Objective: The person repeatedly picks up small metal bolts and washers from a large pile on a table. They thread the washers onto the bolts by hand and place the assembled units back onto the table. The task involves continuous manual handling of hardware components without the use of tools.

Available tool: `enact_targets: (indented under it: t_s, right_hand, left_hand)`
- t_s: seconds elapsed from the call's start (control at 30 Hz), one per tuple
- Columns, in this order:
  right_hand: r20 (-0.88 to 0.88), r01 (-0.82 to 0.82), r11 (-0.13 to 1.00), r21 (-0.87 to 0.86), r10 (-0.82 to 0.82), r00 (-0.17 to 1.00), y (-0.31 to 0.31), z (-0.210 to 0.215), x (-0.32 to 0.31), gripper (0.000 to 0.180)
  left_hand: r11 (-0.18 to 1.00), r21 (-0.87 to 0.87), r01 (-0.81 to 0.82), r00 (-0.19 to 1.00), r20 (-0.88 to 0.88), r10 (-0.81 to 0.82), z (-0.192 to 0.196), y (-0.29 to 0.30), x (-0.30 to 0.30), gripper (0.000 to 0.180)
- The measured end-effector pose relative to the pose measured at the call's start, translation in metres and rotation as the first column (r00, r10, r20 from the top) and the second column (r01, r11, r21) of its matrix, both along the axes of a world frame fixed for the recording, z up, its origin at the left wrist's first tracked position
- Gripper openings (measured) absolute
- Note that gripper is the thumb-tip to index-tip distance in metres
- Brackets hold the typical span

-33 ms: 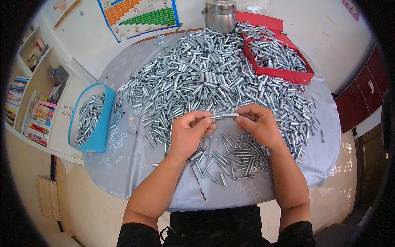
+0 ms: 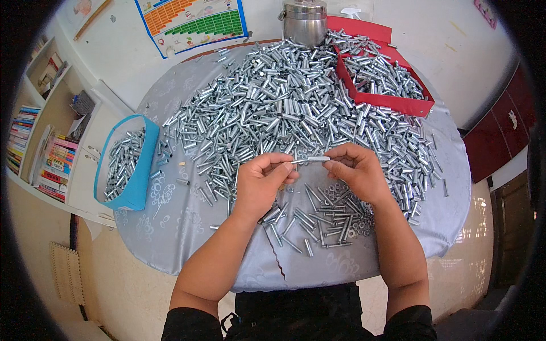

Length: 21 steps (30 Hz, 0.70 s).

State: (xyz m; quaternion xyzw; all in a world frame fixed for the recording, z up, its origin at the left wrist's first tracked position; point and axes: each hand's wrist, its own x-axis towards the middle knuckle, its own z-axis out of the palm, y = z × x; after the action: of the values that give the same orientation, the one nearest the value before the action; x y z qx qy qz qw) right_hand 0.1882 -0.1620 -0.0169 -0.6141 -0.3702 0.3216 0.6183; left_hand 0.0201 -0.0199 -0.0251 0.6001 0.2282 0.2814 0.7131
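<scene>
My left hand (image 2: 266,177) pinches the end of a thin metal bolt (image 2: 300,162) between thumb and fingertips. My right hand (image 2: 358,173) is closed with thumb and finger on a thicker silvery metal sleeve (image 2: 317,159). Bolt and sleeve lie in one line, level between the hands; how far the bolt sits inside the sleeve I cannot tell. Beyond both hands spreads a large heap of metal sleeves (image 2: 278,108). Below them, nearer me, lie loose bolts (image 2: 335,221) and small nuts (image 2: 364,227).
A blue box (image 2: 139,179) of metal pieces stands at the left of the cloth-covered table (image 2: 187,244). At the back right is a red box (image 2: 392,102) with more pieces, beside a steel pot (image 2: 305,23). A bookshelf (image 2: 40,142) stands left of the table.
</scene>
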Motion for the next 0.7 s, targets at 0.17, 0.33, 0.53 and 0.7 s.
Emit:
enact_targets:
  t_s: [0.17, 0.33, 0.53, 0.7]
  right_hand:
    - [0.107, 0.009, 0.999, -0.035, -0.006, 0.994, -0.001, -0.001, -0.002, 0.016]
    - [0.233, -0.005, 0.998, -0.06, 0.019, 0.972, 0.0, 0.002, -0.01, 0.014]
    - [0.437, -0.019, 1.0, -0.02, 0.026, 0.899, 0.001, 0.002, -0.011, 0.013]
    - [0.47, -0.035, 0.999, -0.031, 0.045, 0.882, 0.001, 0.002, -0.014, 0.018]
  left_hand:
    - [0.998, 0.066, 0.017, 1.0, -0.022, -0.015, -0.002, -0.001, 0.0, 0.015]
    - [0.998, 0.03, 0.056, 0.997, -0.052, -0.055, 0.0, -0.005, 0.001, 0.02]
    - [0.985, 0.074, 0.153, 0.988, -0.018, -0.152, -0.002, -0.007, 0.002, 0.024]
    - [0.983, 0.013, 0.182, 0.983, -0.025, -0.182, 0.001, -0.004, 0.001, 0.024]
